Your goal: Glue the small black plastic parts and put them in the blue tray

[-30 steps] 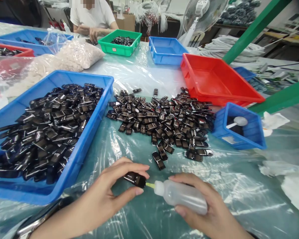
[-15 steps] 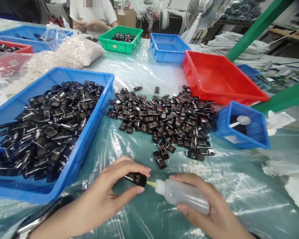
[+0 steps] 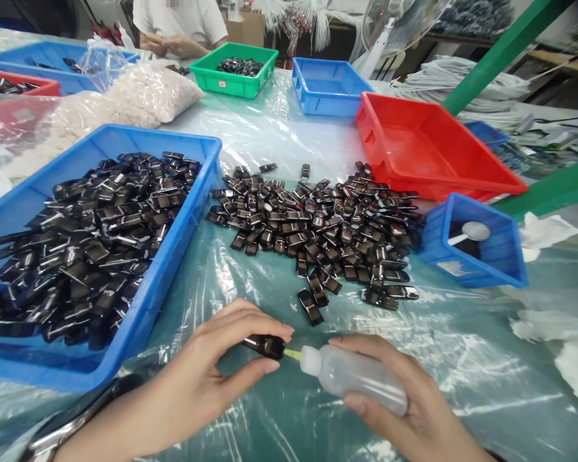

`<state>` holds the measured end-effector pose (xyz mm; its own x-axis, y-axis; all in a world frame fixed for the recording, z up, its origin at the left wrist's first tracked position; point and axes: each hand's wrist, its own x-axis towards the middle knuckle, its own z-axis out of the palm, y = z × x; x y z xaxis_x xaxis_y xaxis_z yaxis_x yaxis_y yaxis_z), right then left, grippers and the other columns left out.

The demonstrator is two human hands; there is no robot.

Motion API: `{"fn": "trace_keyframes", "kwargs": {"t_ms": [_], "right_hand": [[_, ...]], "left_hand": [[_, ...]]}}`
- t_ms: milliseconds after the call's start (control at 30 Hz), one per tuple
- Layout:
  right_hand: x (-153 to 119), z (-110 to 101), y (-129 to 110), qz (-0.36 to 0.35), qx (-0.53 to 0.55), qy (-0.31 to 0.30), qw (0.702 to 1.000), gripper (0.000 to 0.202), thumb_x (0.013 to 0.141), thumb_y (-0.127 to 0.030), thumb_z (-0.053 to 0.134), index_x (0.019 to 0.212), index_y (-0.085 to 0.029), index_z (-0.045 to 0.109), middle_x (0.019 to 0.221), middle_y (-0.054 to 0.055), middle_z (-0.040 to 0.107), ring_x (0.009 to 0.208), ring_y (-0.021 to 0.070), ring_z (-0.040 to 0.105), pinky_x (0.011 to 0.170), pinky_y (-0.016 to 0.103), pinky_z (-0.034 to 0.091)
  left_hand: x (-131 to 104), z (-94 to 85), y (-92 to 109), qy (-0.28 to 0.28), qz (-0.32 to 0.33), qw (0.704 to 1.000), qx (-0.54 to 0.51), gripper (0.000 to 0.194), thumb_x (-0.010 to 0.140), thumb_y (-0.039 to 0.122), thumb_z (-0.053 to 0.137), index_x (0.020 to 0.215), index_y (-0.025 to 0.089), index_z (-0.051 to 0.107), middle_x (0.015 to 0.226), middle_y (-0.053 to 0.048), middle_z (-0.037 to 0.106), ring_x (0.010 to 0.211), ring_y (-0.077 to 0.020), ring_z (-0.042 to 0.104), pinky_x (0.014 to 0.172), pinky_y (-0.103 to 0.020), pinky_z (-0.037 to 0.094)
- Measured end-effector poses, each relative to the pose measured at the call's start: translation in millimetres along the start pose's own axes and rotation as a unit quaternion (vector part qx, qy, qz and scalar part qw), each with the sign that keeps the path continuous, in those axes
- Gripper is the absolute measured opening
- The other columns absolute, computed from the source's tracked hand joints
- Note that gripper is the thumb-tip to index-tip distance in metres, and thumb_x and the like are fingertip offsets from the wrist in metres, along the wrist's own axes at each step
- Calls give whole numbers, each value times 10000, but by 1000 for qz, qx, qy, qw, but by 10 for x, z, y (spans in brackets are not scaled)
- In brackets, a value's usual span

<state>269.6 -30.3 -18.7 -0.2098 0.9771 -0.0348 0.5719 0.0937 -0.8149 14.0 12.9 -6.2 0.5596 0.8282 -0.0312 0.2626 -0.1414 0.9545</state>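
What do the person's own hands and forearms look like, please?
The left hand and right hand are bare, without gloves. A glossy black item with silvery trim shows along the left forearm, possibly a worn band. A dark sliver, perhaps a sleeve, edges the right forearm.

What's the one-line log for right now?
left hand: holds black piece | right hand: holds bottle | yellow tip: at black piece's end | pile: beyond hands

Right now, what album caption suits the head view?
Left hand holding a black part, right hand gripping a bottle, its yellow tip at the part's end.
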Motion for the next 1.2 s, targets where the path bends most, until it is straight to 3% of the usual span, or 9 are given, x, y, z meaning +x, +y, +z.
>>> {"fn": "trace_keyframes", "kwargs": {"t_ms": [200,467,767,833,1033,1200], "right_hand": [[-10,9,-3,1,7,-1,1000,296,799,-378,681,1087,-395,617,963,-12,718,814,197,695,614,272,580],[4,21,-35,9,25,19,999,293,762,-332,713,1048,-363,660,932,-10,726,778,188,691,587,240,566],[22,28,-25,-26,13,37,999,335,746,-293,730,1064,-368,653,933,-25,729,779,174,689,645,239,563],[20,28,-33,-20,20,40,999,321,743,-294,733,1050,-353,661,929,-16,730,772,176,691,633,235,565],[17,18,-29,15,14,44,999,295,742,-317,724,1031,-329,669,953,8,724,799,205,689,585,244,568],[32,6,-17,-15,11,47,999,329,748,-276,719,1054,-373,649,930,-25,719,757,176,678,578,220,550]], "left_hand": [[-4,5,-12,2,28,1000,7,373,909,75,581,1182,329,581,1075,21,630,1016,-172,556,858,-297,444],[-18,10,-12,7,12,999,32,413,908,98,597,1240,341,560,1098,23,632,1030,-165,558,872,-277,442],[-19,15,-21,-29,-58,995,69,288,936,276,566,1219,331,574,1010,15,657,838,-169,637,656,-232,510],[-22,2,-7,-36,-63,995,67,307,942,289,558,1244,338,545,1024,15,642,827,-165,633,671,-238,510],[-17,-44,34,-45,-44,996,60,350,1012,190,356,1296,341,497,1072,-20,550,977,-186,572,829,-304,470],[-10,-20,-15,-22,-59,998,29,334,995,213,406,1267,367,522,1148,-29,521,1094,-232,518,806,-310,504]]}}
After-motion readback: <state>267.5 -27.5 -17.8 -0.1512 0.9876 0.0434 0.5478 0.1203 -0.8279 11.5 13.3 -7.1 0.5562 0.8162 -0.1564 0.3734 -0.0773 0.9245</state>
